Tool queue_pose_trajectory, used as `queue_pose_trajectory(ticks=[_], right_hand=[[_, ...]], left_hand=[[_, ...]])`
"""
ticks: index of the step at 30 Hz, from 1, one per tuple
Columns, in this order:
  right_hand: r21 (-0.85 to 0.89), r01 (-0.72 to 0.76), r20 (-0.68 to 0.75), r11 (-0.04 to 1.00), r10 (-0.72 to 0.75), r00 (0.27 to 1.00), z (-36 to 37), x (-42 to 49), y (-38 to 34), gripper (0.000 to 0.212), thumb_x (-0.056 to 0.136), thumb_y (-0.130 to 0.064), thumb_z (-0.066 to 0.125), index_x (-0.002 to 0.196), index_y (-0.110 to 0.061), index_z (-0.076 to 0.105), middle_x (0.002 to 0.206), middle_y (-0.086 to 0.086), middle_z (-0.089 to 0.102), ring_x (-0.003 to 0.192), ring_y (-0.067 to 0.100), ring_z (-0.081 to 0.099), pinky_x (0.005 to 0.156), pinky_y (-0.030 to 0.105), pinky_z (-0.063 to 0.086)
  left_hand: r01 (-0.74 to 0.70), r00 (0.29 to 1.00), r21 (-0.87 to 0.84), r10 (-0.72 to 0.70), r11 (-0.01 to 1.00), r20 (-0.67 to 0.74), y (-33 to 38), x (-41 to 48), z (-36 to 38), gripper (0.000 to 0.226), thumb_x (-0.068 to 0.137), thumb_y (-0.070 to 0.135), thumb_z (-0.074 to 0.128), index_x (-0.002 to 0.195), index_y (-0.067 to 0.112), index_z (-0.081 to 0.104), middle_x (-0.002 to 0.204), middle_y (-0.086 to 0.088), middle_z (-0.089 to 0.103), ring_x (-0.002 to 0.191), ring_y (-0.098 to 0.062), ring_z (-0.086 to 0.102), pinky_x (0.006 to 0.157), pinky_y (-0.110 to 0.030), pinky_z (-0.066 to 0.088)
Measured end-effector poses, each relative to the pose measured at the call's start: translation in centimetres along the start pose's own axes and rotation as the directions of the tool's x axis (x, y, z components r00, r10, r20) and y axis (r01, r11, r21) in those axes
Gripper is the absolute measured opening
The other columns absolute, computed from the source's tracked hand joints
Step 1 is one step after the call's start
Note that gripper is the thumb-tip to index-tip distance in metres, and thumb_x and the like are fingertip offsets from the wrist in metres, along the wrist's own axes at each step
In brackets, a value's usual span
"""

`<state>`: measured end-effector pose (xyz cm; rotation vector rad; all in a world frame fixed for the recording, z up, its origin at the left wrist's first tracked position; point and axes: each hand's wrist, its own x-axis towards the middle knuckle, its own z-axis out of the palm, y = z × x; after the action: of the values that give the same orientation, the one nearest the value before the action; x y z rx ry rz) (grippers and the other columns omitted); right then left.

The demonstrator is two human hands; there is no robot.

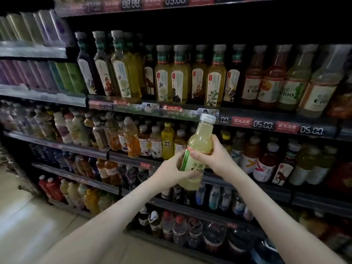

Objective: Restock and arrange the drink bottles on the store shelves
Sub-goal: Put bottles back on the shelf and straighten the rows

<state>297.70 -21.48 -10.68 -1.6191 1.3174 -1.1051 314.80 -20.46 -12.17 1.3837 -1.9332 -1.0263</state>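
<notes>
Now | L hand (pixel 172 168) + R hand (pixel 213 159) both gripping yellow-green bottle (pixel 196 155) | before shelves (pixel 247 121)

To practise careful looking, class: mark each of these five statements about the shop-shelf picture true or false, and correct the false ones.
1. Both the left hand and the right hand grip one bottle of pale yellow-green drink. True.
2. The bottle's cap is off. False: a white cap sits on its neck.
3. The bottle lies flat on a shelf. False: it is held nearly upright in front of the shelves.
4. A price tag to the right of the cap reads 05.00. True.
5. The right hand grips lower on the bottle than the left hand. False: the right hand is higher.
</notes>
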Motion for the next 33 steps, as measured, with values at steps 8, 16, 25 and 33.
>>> queue_pose_trajectory(ticks=[8,16,25,33], right_hand=[[0.067,-0.074,-0.233,0.995,0.088,0.969,1.6,-0.1,-0.7,0.053,0.074,-0.028,0.081,0.117,-0.032,0.049,0.108,-0.011,0.066,0.097,0.004,0.064,0.085,0.032,0.055],[-0.051,-0.136,-0.486,0.989,0.094,0.869,-3.7,-3.7,-2.3,0.069,0.070,-0.037,0.082,0.128,-0.034,0.045,0.110,-0.016,0.065,0.103,0.004,0.062,0.090,0.034,0.052],[-0.030,-0.100,-0.657,0.995,0.056,0.752,-13.7,-9.2,-3.1,0.069,0.076,-0.026,0.080,0.132,-0.032,0.040,0.110,-0.015,0.063,0.099,0.000,0.060,0.082,0.026,0.051],[-0.068,0.005,-0.749,0.998,-0.054,0.661,-21.3,-10.2,-1.8,0.063,0.075,-0.022,0.081,0.122,-0.033,0.041,0.105,-0.017,0.060,0.094,-0.004,0.058,0.068,0.010,0.047]], left_hand=[[-0.152,0.955,0.031,0.139,0.988,0.261,-1.9,2.9,-3.6,0.061,0.088,0.045,0.061,0.141,0.039,0.032,0.130,0.018,0.050,0.118,-0.003,0.051,0.094,-0.021,0.043],[-0.429,0.889,0.144,0.389,0.891,0.243,4.3,7.4,-1.8,0.046,0.094,0.038,0.054,0.138,0.033,0.042,0.123,0.008,0.059,0.104,-0.006,0.059,0.088,-0.025,0.050],[-0.563,0.771,0.499,0.636,0.659,0.032,12.4,12.5,3.8,0.053,0.097,0.032,0.049,0.147,0.029,0.031,0.145,-0.003,0.035,0.126,-0.021,0.044,0.090,-0.032,0.048],[-0.746,0.665,0.252,0.705,0.616,0.247,19.2,13.0,11.1,0.072,0.086,0.040,0.062,0.148,0.032,0.026,0.148,0.009,0.035,0.135,-0.010,0.035,0.108,-0.028,0.035]])
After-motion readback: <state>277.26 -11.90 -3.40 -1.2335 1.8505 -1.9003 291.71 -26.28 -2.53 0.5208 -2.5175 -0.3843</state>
